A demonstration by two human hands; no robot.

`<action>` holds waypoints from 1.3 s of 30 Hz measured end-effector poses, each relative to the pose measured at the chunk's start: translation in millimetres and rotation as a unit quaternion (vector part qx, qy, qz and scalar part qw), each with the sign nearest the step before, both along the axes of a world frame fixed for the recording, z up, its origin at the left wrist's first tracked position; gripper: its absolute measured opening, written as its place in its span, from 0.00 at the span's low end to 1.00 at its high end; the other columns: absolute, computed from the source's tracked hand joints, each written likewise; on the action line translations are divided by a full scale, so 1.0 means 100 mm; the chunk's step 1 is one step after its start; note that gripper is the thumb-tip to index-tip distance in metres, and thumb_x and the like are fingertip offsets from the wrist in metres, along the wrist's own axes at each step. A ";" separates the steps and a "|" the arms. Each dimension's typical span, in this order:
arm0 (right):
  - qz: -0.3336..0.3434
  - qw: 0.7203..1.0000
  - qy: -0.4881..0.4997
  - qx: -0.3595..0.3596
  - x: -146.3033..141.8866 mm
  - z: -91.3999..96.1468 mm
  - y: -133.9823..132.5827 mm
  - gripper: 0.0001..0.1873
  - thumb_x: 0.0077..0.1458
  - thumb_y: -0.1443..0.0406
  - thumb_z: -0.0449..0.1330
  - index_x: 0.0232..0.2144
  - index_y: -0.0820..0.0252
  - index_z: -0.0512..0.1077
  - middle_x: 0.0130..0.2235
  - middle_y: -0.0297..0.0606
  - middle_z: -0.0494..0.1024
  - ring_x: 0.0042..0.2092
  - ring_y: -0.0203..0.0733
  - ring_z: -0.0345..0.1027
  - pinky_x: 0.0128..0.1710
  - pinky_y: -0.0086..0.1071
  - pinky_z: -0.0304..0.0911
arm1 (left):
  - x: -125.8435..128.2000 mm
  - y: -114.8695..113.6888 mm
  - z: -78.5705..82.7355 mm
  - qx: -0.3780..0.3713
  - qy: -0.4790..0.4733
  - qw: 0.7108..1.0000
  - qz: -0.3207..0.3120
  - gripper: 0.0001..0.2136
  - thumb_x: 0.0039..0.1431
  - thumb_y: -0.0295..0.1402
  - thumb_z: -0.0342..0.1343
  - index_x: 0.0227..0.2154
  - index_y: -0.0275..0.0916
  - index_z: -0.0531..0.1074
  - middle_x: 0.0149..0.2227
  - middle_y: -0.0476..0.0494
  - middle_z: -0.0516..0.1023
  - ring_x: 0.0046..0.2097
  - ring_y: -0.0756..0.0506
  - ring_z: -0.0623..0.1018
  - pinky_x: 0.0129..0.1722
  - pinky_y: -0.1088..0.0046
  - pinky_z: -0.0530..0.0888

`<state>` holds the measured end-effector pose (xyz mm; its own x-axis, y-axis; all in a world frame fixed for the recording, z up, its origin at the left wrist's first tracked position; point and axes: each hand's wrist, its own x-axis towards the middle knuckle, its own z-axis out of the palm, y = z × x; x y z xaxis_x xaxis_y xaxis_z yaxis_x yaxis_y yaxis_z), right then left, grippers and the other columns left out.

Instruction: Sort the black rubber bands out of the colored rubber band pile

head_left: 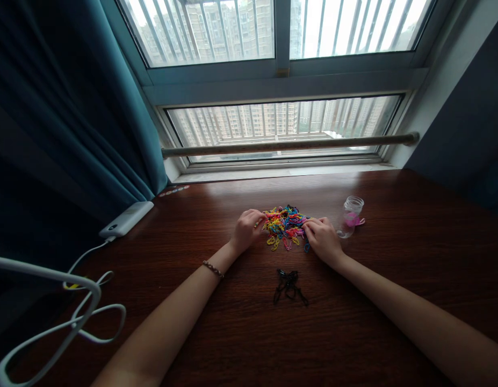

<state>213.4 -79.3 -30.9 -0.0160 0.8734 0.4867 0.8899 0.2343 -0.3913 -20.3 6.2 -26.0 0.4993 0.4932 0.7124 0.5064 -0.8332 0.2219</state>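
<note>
A loose heap of small elastic hair ties (pixel 286 224) in pink, yellow, blue, red and other colours lies on the brown wooden table. At its left edge is my left hand (pixel 247 230), thumb and fingers pinched together. My right hand (pixel 323 239) touches the right edge, its fingertips closed among the ties. What either pinch holds is too small to make out. Nearer to me lies a separate little group of black hair ties (pixel 289 286). Just beyond my right hand stands a clear open jar (pixel 348 217) with something pink at its side.
A white power bank (pixel 127 219) with a white cable (pixel 81 312) lies on the left by the blue curtain (pixel 123 123). Across the far edge of the table (pixel 232 333) is a window with a horizontal rail (pixel 289 145).
</note>
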 end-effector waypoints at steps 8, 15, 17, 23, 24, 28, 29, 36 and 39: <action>0.041 0.999 -0.018 -0.011 -0.01 -0.05 0.01 0.13 0.57 0.65 0.49 0.35 0.55 0.74 0.44 0.33 0.73 0.44 0.46 0.56 0.45 0.39 0.55 | 0.27 -0.49 0.16 0.005 0.094 0.974 -0.205 0.04 0.54 0.28 0.49 0.31 0.37 0.68 0.32 0.42 0.74 0.38 0.46 0.72 0.40 0.67 0.69; 0.044 0.997 0.043 0.036 -0.02 -0.04 0.03 0.15 0.57 0.65 0.48 0.41 0.59 0.72 0.44 0.38 0.73 0.45 0.44 0.59 0.47 0.38 0.57 | 0.39 -0.75 0.13 0.047 0.148 0.947 -0.281 0.04 0.53 0.27 0.48 0.30 0.36 0.67 0.30 0.42 0.74 0.37 0.47 0.72 0.39 0.68 0.70; 0.053 0.995 0.074 0.051 -0.01 -0.02 0.03 0.15 0.57 0.66 0.47 0.41 0.59 0.71 0.42 0.40 0.74 0.45 0.44 0.61 0.47 0.38 0.58 | 0.36 -0.78 0.14 0.035 0.143 0.949 -0.278 0.04 0.54 0.27 0.48 0.30 0.36 0.67 0.30 0.42 0.74 0.36 0.47 0.72 0.38 0.69 0.70; 0.040 0.988 0.142 0.040 0.02 -0.02 0.06 0.13 0.55 0.66 0.49 0.37 0.60 0.72 0.38 0.41 0.75 0.41 0.44 0.66 0.43 0.38 0.61 | 0.26 -0.83 0.16 0.003 0.122 0.962 -0.245 0.05 0.56 0.29 0.47 0.31 0.37 0.68 0.28 0.43 0.73 0.34 0.48 0.72 0.37 0.70 0.70; 0.035 0.987 0.150 0.037 0.03 -0.02 0.06 0.13 0.55 0.66 0.50 0.37 0.60 0.73 0.38 0.42 0.75 0.40 0.44 0.66 0.43 0.38 0.61 | 0.26 -0.83 0.16 0.002 0.125 0.961 -0.246 0.05 0.57 0.29 0.47 0.31 0.37 0.68 0.28 0.43 0.73 0.33 0.48 0.72 0.37 0.70 0.70; 0.024 0.986 0.160 0.041 0.03 -0.02 0.07 0.12 0.54 0.66 0.50 0.37 0.61 0.72 0.39 0.42 0.74 0.41 0.44 0.66 0.43 0.37 0.61 | 0.29 -0.85 0.12 0.008 0.151 0.954 -0.260 0.06 0.57 0.28 0.47 0.32 0.37 0.69 0.27 0.43 0.72 0.32 0.48 0.71 0.34 0.71 0.69; 0.020 0.987 0.155 0.048 0.02 -0.02 0.07 0.13 0.54 0.67 0.50 0.38 0.61 0.72 0.40 0.43 0.74 0.42 0.44 0.66 0.44 0.37 0.60 | 0.29 -0.86 0.12 0.012 0.160 0.951 -0.264 0.06 0.56 0.28 0.47 0.32 0.37 0.69 0.26 0.44 0.72 0.32 0.48 0.71 0.33 0.71 0.68; 0.046 0.996 0.068 0.029 -0.03 0.03 -0.01 0.12 0.46 0.71 0.54 0.34 0.57 0.73 0.38 0.38 0.74 0.42 0.44 0.63 0.45 0.38 0.58 | 0.29 -0.89 0.14 0.041 0.190 0.939 -0.284 0.06 0.55 0.27 0.46 0.31 0.38 0.68 0.23 0.45 0.71 0.30 0.48 0.71 0.30 0.71 0.66; 0.038 0.998 0.043 0.002 -0.04 0.05 -0.03 0.09 0.45 0.69 0.56 0.30 0.56 0.74 0.37 0.36 0.75 0.41 0.45 0.62 0.44 0.39 0.58 | 0.29 -0.89 0.15 0.040 0.187 0.936 -0.295 0.05 0.55 0.27 0.46 0.31 0.38 0.67 0.23 0.45 0.71 0.30 0.48 0.71 0.30 0.71 0.67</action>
<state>209.1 -82.6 -25.5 -0.0407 0.8691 0.4929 0.8327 0.3021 -0.4641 8.4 -82.4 -11.3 0.8897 0.0049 0.4566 -0.0181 -0.9988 0.0460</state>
